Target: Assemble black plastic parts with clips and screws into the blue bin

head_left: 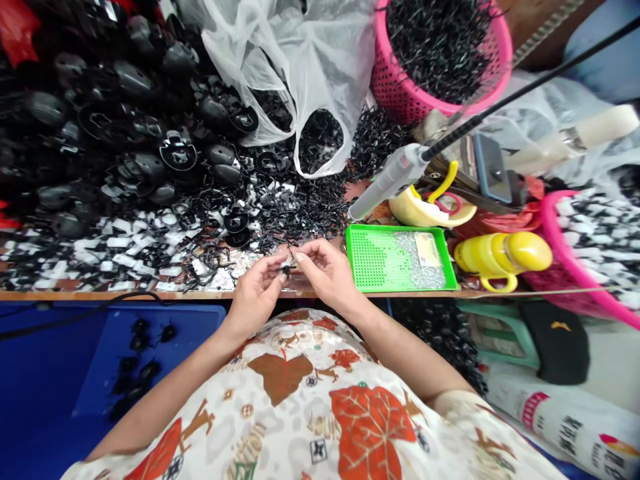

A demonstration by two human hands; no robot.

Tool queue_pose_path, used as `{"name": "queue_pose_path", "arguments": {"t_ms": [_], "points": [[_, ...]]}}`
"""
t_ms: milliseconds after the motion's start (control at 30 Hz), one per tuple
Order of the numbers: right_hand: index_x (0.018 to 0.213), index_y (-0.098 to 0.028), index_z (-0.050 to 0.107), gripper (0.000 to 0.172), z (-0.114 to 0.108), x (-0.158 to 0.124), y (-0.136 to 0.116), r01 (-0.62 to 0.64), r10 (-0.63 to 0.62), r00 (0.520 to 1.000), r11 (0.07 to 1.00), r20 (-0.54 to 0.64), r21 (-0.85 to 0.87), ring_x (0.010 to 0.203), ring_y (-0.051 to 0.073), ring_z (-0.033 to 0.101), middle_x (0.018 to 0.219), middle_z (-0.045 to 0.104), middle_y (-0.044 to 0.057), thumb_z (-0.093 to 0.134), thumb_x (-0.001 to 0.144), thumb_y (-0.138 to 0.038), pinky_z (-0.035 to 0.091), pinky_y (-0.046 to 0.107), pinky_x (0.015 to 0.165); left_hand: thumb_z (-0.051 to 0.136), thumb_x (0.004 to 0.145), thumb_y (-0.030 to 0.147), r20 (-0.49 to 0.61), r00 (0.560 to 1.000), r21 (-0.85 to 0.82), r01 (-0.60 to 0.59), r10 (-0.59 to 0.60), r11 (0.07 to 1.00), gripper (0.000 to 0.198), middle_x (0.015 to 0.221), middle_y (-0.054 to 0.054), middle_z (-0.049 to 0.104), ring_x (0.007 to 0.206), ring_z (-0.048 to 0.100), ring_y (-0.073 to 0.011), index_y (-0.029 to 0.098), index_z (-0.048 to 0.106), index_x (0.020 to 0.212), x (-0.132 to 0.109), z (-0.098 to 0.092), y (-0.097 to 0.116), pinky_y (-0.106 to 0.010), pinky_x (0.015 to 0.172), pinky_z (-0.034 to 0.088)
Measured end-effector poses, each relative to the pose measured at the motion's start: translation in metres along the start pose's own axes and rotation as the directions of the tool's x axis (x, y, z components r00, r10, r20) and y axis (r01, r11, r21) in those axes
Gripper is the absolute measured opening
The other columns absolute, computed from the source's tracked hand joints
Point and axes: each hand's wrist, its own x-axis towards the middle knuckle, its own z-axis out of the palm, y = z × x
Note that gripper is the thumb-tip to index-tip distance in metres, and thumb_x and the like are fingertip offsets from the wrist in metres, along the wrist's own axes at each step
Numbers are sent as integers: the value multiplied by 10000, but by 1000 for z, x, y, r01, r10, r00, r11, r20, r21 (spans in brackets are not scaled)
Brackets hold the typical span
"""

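My left hand [256, 291] is closed in a pinch at the table's front edge. Between its thumb and fingers is a small black-and-white plastic part [286, 269]. My right hand [329, 275] meets it from the right, thumb and forefinger pinched beside the same part. What those right fingertips hold is too small to make out. Loose white and black plastic pieces [145, 243] spread over the table to the left, and thin black pieces [315, 210] lie heaped beyond the hands. Just right of my right hand stands a green tray [351, 263] with tiny shiny pieces inside.
A grey electric screwdriver [387, 183] hangs over the table. Black round assemblies [135, 127] pile up at far left. Pink baskets [395, 90] hold parts. A yellow bottle [500, 253], a phone [493, 167] and white plastic bags [330, 60] also stand around. Below left is a blue bin [50, 393].
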Motion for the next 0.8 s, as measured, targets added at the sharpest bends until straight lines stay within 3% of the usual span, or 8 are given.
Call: {"name": "queue_pose_path", "arguments": {"t_ms": [133,233,333,500,633,800], "points": [[896,-213,636,73,3,3,-1,172,-167,985,974,46,-149,967,167,606,965,641,30,612,947,-259,492,318,902,721,834,315,78,994,-74,82,-76,994,302,974,-71,735,778,705,-164,153,674,1084,-1,4,6,-313,737,620],[872,-204,626,91,1,1,3,144,-119,987,952,106,-271,939,174,584,934,608,31,596,951,-238,470,322,870,743,800,297,29,996,-53,83,-81,995,352,914,-58,729,741,690,-158,140,664,1106,2,1,5,-301,705,613],[863,-203,610,95,-1,-2,2,105,-62,989,933,133,-343,912,181,570,903,590,29,584,950,-231,452,317,823,734,810,272,-45,999,28,6,-5,1000,403,1046,-87,732,911,702,-182,144,661,1185,5,-4,-2,-315,823,601],[849,-209,563,92,0,-4,-6,58,3,989,915,151,-399,853,181,544,874,562,27,561,941,-204,432,303,748,644,889,218,-28,986,314,-149,166,938,308,1136,-86,719,972,694,-189,191,696,1191,4,-8,-9,-337,901,571],[833,-213,545,110,1,-4,-3,17,23,993,946,119,-323,821,173,537,860,560,19,541,943,-224,422,299,726,641,884,191,-4,966,414,-235,260,879,271,1067,-65,694,895,688,-174,207,707,1147,1,-6,-6,-317,834,583],[840,-218,550,127,7,-5,7,-111,113,993,989,18,-98,762,158,524,825,557,-1,558,932,-305,424,292,699,719,855,250,-42,980,301,-172,193,938,265,957,-50,701,823,694,-163,185,677,1109,-1,-2,-1,-285,752,590]]}}
